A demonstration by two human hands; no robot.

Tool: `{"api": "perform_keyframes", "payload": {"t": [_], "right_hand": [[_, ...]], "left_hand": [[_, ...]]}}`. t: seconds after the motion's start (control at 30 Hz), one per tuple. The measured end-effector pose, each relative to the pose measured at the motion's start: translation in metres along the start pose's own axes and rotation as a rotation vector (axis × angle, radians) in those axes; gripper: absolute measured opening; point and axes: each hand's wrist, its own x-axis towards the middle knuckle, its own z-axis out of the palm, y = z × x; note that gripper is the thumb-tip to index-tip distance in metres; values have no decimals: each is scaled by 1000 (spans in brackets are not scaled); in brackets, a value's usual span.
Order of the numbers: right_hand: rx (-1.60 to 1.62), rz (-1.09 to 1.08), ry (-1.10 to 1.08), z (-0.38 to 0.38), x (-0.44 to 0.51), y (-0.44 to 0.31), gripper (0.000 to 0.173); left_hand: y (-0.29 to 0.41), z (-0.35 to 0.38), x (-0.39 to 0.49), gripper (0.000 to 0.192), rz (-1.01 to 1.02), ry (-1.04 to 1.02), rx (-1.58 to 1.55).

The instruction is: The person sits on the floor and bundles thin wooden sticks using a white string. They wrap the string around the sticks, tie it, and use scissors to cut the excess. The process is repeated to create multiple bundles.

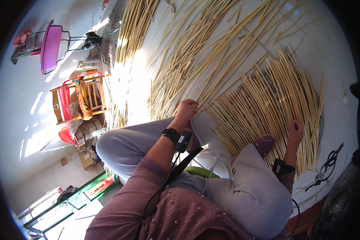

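My left hand (186,109) has its fingers drawn together at the lower ends of loose plant stalks (180,81). Whether a stalk is pinched between the fingertips is not clear. To the right lies a mat of stalks (258,99) set side by side in a fan shape, with pale cord (243,130) across its lower part. Over the mat's right part, my right hand (296,129) is curled; its fingers hide whatever may be in them. My purple shoe (264,144) rests on the mat's lower edge.
Dark-handled scissors (327,168) lie on the floor at right. A thick bundle of stalks (135,33) lies at upper left. Along the wall are a pink basin (52,48) on a wire stand, a small wooden rack (94,96) and a red plastic vessel (65,135).
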Motion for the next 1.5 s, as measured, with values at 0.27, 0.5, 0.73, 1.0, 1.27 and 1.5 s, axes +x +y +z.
{"api": "perform_keyframes", "payload": {"t": [0.27,0.5,0.73,1.0,1.27,1.5], "right_hand": [[15,44,-60,-5,-2,2,24],[-21,108,-54,-5,-16,-13,24],[62,159,-68,-1,-14,-16,21],[214,150,-123,9,-19,-23,18],[159,-54,-167,-51,1,-59,17],[139,-169,-10,-165,-4,-194,14]], "left_hand": [[-6,13,2,31,-153,-98,-299],[-38,33,-15,14,-172,-176,-212],[-54,91,-45,13,440,-220,473],[-26,145,-54,11,625,-147,1039],[-7,92,-58,5,588,-226,944],[99,-67,-110,11,364,-305,-775]]}}
